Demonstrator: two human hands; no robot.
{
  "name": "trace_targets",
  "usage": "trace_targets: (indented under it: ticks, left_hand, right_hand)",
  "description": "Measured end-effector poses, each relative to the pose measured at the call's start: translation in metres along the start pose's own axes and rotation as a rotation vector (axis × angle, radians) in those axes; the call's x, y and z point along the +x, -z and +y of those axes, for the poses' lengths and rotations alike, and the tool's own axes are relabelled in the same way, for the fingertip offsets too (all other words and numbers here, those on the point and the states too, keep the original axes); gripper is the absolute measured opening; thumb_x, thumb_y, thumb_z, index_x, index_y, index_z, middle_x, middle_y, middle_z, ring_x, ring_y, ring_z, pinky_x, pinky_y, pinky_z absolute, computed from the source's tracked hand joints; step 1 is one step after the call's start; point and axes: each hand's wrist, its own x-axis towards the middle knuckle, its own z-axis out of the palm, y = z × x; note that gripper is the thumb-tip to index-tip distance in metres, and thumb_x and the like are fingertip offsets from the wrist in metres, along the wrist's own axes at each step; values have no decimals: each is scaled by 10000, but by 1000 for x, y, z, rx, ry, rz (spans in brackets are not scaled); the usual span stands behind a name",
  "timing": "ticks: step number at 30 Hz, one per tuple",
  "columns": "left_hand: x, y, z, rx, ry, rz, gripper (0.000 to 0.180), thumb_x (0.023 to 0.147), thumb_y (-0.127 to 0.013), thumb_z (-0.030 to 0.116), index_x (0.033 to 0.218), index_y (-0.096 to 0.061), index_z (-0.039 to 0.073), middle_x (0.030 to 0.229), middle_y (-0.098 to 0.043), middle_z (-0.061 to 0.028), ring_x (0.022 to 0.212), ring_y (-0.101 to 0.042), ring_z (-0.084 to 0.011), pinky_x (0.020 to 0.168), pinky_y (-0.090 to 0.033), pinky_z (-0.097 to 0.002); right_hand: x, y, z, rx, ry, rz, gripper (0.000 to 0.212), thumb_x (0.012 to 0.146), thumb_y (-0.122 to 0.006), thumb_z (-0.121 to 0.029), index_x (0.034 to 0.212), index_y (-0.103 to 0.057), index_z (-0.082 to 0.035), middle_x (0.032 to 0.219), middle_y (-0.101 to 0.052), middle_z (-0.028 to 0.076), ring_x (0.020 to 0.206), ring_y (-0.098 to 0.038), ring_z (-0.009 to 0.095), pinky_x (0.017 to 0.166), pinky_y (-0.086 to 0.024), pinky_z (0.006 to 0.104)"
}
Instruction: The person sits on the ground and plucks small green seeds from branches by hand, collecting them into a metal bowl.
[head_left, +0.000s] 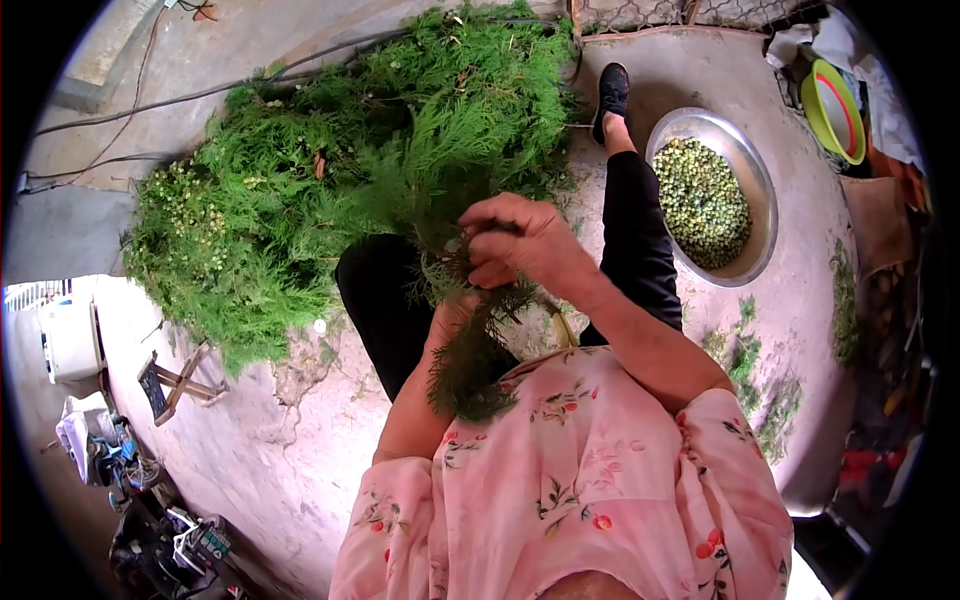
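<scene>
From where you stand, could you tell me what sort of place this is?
Probably an outdoor yard at a home: bare concrete ground, a big pile of green sprigs beside a metal basin of small green buds, and a small wooden stool.

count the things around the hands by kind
green leafy sprig in the hands: 1
pile of green branches: 1
metal basin of green berries: 1
yellow-green bowl: 1
small wooden stool: 1
total: 5
</scene>
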Motion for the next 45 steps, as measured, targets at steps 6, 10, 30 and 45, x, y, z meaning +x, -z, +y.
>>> trace_targets:
  ticks: [6,10,30,45]
  left_hand:
    - [-1,25,6,191,-93,94,173,878,-487,266,901,-486,95,715,-452,42,496,-389,-38,458,-327,-197]
    - [18,40,18,-176,131,-256,163,894,-440,219,856,-485,67,649,-454,16,426,-367,-54,435,-308,-191]
    - [19,7,16,550,-310,400,242,811,-569,55,1052,-561,75,899,-600,-19,727,-551,-113,602,-429,-221]
    - [29,16,5,644,-176,230,123,782,-613,76,896,-610,32,803,-609,-28,704,-558,-108,637,-458,-239]
  right_hand:
    - [7,-11,11,-301,171,71,127,783,-584,-9,903,-608,25,792,-538,21,648,-532,95,520,-446,208]
    - [11,-2,19,-17,204,237,57,796,-572,-17,789,-617,18,786,-541,25,597,-524,100,498,-430,216]
    - [3,64,-1,397,83,282,229,896,-457,-109,1083,-476,23,1022,-540,139,963,-570,247,817,-508,299]
    - [11,44,36,-8,134,149,184,860,-454,13,1005,-567,-1,936,-562,54,825,-566,119,727,-529,247]
